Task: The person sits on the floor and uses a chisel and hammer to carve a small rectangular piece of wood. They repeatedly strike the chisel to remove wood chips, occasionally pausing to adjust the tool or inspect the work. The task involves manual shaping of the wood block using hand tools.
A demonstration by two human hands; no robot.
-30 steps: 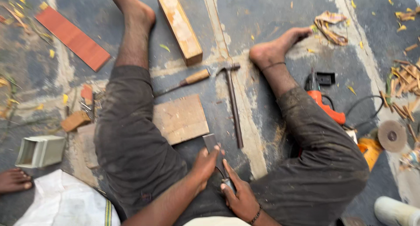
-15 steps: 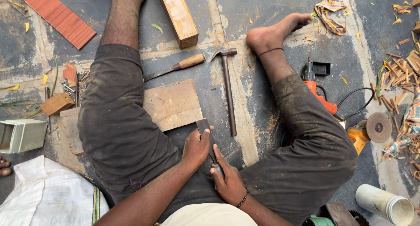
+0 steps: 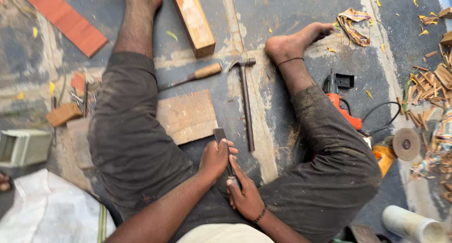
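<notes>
I sit on the floor with my legs spread. Both hands grip one flat dark metal tool, a chisel-like blade (image 3: 219, 134), between my thighs. My left hand (image 3: 215, 158) wraps its upper part, just below the exposed blade end. My right hand (image 3: 245, 196) holds the lower end near my lap. The blade tip lies next to the edge of a flat plywood piece (image 3: 188, 116) on the floor.
A hammer (image 3: 246, 99) and a wooden-handled tool (image 3: 197, 76) lie ahead, with a wood block (image 3: 193, 19) and a red plank (image 3: 63, 19) beyond. An orange power drill (image 3: 341, 104), a grinder disc (image 3: 406, 144) and wood scraps (image 3: 431, 85) sit right. A white box (image 3: 23, 146) stands left.
The view has shifted slightly. Both hands stay clasped on the metal tool and have slid a little along it; nothing was let go.
</notes>
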